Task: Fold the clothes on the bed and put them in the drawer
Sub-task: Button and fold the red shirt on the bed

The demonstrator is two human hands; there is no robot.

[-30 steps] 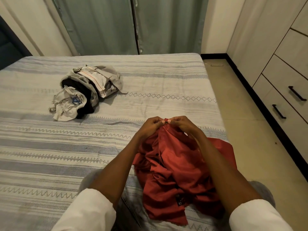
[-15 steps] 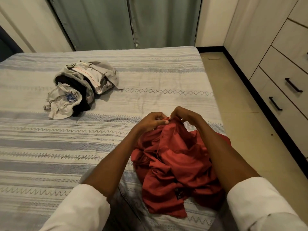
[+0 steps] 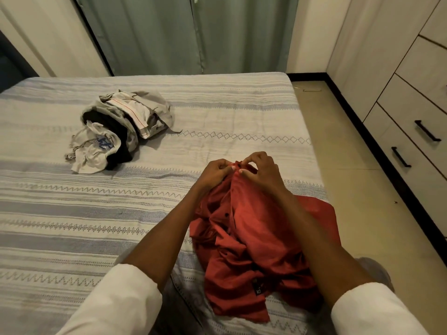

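Both hands, left (image 3: pixel 215 171) and right (image 3: pixel 260 169), pinch the top edge of a crumpled red shirt (image 3: pixel 244 240) on the bed (image 3: pixel 217 110). Nothing looks folded; the pile (image 3: pixel 118 131) waits, drawers (image 3: pixel 411 131) closed.

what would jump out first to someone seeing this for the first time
The crumpled red shirt at the bed's near right edge draws the eye first, with the left hand and right hand pinching its top edge together. Next comes the unfolded pile of clothes further back on the striped bed.
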